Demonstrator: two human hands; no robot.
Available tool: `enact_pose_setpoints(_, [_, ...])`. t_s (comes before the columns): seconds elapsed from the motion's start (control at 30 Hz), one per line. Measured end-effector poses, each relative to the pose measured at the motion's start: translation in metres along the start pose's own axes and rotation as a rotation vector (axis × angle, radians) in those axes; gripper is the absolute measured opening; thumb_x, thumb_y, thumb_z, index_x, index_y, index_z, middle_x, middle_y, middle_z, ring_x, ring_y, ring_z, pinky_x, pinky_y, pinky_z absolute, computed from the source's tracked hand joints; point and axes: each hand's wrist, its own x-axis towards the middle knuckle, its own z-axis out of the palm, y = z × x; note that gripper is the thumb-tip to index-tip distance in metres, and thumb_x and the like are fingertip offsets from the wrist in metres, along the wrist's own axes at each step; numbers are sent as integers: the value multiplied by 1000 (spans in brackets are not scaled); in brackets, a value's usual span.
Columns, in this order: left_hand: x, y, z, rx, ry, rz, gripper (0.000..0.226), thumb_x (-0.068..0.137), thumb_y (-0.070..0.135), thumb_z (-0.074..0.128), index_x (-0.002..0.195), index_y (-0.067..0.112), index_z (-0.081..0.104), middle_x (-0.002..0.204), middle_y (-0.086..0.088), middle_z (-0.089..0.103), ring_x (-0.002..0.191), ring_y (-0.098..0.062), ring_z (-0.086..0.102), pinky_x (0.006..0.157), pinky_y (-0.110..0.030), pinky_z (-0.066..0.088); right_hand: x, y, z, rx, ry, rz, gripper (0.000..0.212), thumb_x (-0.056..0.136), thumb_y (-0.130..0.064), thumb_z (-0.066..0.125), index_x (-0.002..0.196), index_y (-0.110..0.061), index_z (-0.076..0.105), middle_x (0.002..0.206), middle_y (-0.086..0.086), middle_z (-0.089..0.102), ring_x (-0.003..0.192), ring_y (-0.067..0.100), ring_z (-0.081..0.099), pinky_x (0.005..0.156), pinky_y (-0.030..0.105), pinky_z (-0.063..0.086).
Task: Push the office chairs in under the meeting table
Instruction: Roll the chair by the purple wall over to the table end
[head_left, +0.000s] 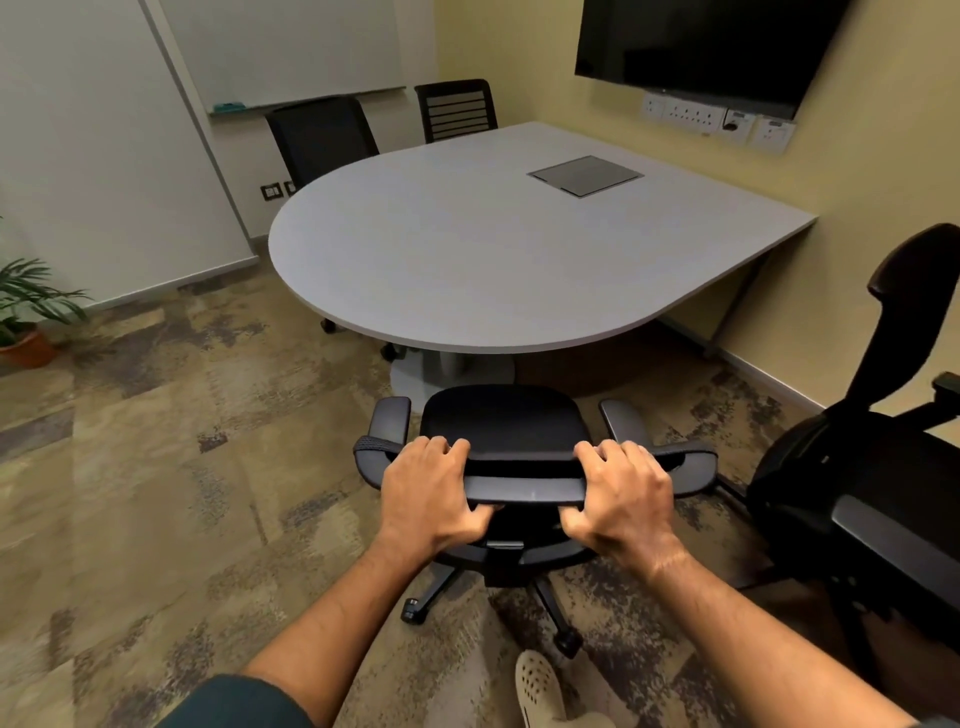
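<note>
Now both hands' grip clenched on chair (506, 421) backrest top, left hand (431, 493), right hand (621, 493), seat short of table (467, 249) edge

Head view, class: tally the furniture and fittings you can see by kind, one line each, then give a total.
Office chairs: 4 (held chair, right chair, far chairs)
Meeting table: 1
Wall screen: 1
Potted plant: 1
Whiteboard: 1
Total: 8
</note>
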Motion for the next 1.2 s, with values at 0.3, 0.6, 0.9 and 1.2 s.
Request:
enact_pose_setpoints(0.3, [-2,-7,0,2,1,13,56,56,70,42,81,21,53,73,3,53,73,-18,52,55,-29,31,-2,-6,1,12,7,10,44,48,-43,57,82,-15,60,71,3,56,66,26,52,61,32,43])
enact_pose_setpoints(0.6, [-3,-20,5,41,-5,31,62,57,75,35,82,21,54,75,3,55,75,-17,53,57,-28,33,-4,-13,10,22,49,16,46,47,-41,60,83,-13,63,73,6,59,66,28,53,61,33,44])
enact_pose_setpoints(0.9, [6,-5,8,-1,15,24,53,54,70,42,72,21,49,64,5,49,65,-16,50,52,-28,28,-1,2,9,-13,41,48,46,46,-44,56,82,-15,64,72,5,59,65,27,53,59,31,42])
enact_pose_setpoints(1.2, [13,7,6,3,1,14,55,52,69,45,75,20,54,66,4,52,66,-17,50,51,-27,29,6,15,3,-15,-4,19,49,42,-42,60,82,-15,64,74,5,60,66,27,54,59,31,43])
